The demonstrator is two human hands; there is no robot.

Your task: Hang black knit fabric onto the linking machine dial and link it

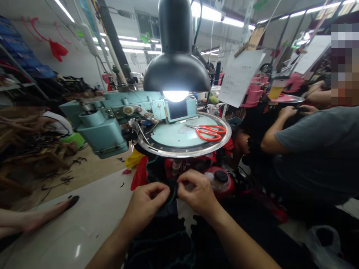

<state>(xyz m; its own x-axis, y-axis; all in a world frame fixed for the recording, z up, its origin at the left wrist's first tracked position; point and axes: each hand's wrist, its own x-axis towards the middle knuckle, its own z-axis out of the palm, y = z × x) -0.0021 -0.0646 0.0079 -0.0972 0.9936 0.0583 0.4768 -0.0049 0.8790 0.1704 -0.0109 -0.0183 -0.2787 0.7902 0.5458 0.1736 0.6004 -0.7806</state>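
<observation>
My left hand [148,200] pinches the edge of a dark knit fabric [173,188] that has a green line along it. Close beside it, my right hand [196,188] has thumb and fingertips closed on the same fabric edge. More of the dark cloth hangs down over my lap below the hands. Just above them is the round toothed dial of a light-green linking machine [165,134]. A pair of scissors with red handles [211,131] lies on the dial's top.
A black lamp [176,74] shines down over the dial. Under it to the right stands a red container with a black cap [221,177]. At right a co-worker in a grey shirt [316,149] sits close by. A paper sheet [241,76] hangs behind the dial.
</observation>
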